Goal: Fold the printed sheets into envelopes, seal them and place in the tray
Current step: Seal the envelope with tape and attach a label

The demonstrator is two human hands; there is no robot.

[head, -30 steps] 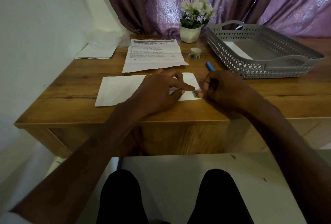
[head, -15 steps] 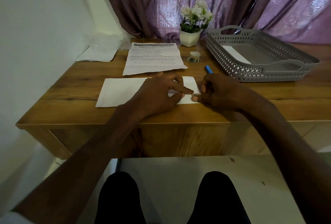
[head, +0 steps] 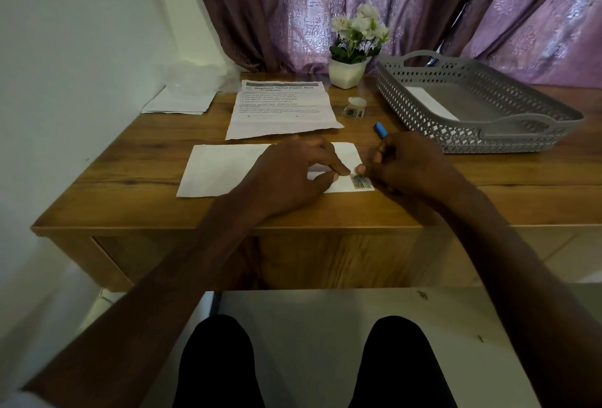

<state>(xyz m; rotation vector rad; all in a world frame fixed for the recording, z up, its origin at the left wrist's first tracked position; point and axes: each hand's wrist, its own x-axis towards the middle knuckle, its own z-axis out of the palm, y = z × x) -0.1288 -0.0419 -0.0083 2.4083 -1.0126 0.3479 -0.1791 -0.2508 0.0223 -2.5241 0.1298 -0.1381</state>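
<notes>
Now uncovered, stamp (head: pixel 361 181) is lying on envelope (head: pixel 224 169) near the desk's front edge; left hand (head: pixel 293 176) is pressing flat, right hand (head: pixel 400 166) is gripping pen (head: pixel 380 129). Lifting early risks peeling.

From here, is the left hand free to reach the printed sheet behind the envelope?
Probably yes. The printed sheet lies flat just beyond the envelope, nothing between them. But the left hand is pressing the envelope, so it must let go first.
</notes>
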